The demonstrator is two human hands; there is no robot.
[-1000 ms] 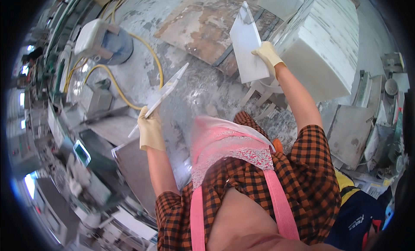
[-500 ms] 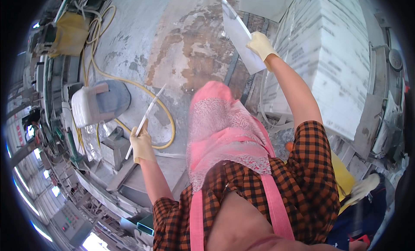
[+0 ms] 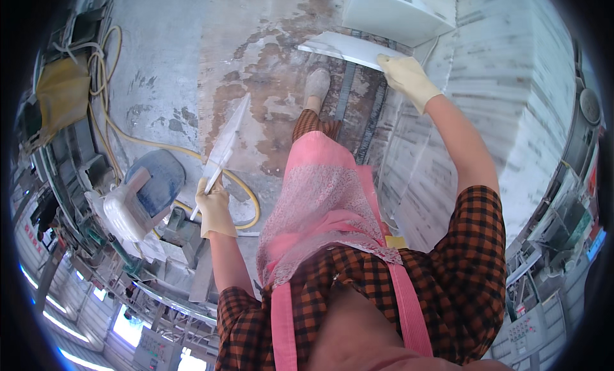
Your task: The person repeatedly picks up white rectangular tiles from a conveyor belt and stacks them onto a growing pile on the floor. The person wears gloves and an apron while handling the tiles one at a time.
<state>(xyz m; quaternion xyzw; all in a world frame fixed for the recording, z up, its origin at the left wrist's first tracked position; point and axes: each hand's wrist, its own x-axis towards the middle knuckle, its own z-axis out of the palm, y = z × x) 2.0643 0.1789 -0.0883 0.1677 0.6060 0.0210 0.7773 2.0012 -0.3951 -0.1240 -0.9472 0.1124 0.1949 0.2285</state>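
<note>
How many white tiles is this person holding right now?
2. One white tile seen edge-on in the left hand, one flat white tile gripped by the right hand near the tile stacks.

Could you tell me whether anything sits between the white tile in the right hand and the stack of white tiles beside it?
Nothing visible does. The right hand holds the white tile right at the edge of the white tile stack, just under another tile jutting from the stack, with only dusty floor below.
</note>
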